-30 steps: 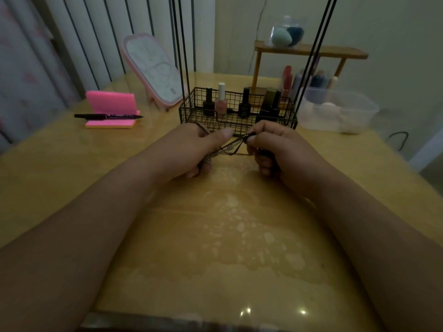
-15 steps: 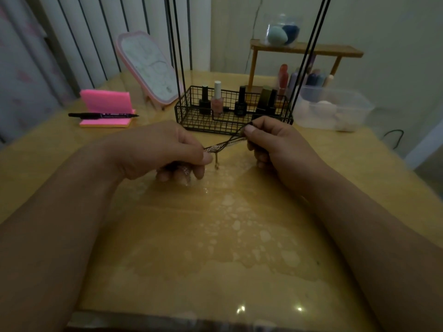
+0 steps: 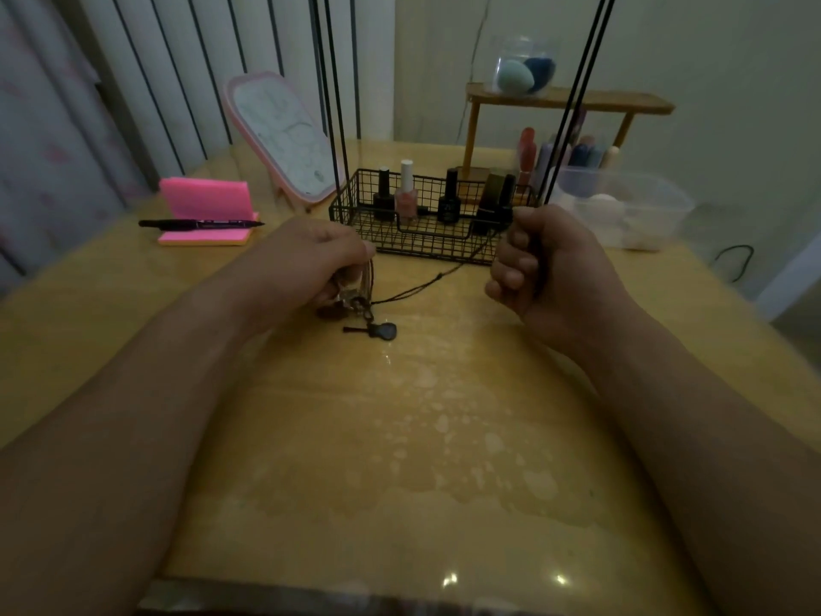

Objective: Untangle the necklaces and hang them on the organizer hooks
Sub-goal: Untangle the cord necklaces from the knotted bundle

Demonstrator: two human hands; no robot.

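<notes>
Before the wire basket (image 3: 426,250), your left hand (image 3: 306,260) clamps its fingers on the necklace tangle (image 3: 355,297) as anchor. Your right hand (image 3: 546,269), fisted round the dark cord (image 3: 426,284), likely aims to pull one strand clear.

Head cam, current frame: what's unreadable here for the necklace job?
1. Organizer hooks: head view, the organizer rods run off the top edge; no hook shows.
2. The necklaces: head view, fingers of the left hand cover most of the tangle and the light is dim; the count is unclear.
3. The cord: head view, its far end vanishes inside the curled fingers of the right hand.
</notes>
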